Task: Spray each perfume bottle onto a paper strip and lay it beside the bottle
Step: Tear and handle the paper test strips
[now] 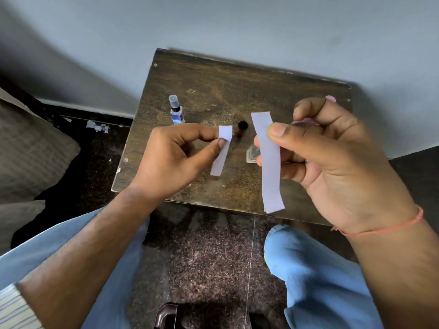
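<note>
we list, from the left: a blue perfume bottle [176,111] with a clear cap, upright on the far left part of the wooden table [297,91]; our left hand [175,157] above the table, thumb and forefinger pinching the top of a short paper strip [221,153] that hangs down. next, a dark bottle [241,129] with a black cap near the table's middle, and a clear glass bottle [253,154] just beside it, partly hidden. last, our right hand [332,162], its fingers [276,129] gripping a long paper strip [269,162] held upright over the table's right side.
</note>
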A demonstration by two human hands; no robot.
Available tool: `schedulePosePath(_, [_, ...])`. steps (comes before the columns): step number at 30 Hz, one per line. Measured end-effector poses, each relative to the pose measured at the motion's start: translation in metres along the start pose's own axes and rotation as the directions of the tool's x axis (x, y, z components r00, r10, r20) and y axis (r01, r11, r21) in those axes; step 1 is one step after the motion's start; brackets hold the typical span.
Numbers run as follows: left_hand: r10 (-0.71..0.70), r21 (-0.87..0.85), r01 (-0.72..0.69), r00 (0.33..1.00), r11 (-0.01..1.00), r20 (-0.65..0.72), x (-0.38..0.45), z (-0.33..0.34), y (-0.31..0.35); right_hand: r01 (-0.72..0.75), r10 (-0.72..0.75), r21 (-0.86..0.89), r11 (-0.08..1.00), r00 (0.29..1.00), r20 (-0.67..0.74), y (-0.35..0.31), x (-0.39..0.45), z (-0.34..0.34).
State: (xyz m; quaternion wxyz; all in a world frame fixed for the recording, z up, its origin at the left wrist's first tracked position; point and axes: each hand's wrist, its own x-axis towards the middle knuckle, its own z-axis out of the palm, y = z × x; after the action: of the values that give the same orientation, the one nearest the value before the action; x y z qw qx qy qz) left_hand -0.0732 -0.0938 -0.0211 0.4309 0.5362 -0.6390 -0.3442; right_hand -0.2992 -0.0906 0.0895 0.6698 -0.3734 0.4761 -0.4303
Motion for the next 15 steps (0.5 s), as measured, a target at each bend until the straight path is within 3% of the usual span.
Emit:
schedulePosePath(5, [-0.174, -0.313, 0.202, 0.978, 0.928, 0.115, 0.005, 0.006, -0.004, -0.015, 0.009, -0.176, 0.984, 0.999, -0.036, -0.003, 0.004, -0.037])
schedulePosePath(10, [-0.223, -0.350, 0.229, 0.973, 0.908, 0.057, 0.008, 0.014, -0.003, -0.077, 0.061, -0.261, 0.962, 0.996, -0.069, -0.002, 0.004, -0.070])
schedulePosePath(15, [-0.223, -0.370, 0.207, 0.975, 0.906, 0.000, 0.012, 0.021, 0.005, -0.169, 0.080, -0.377, 0.911, 0.967, -0.240, 0.011, 0.012, -0.112])
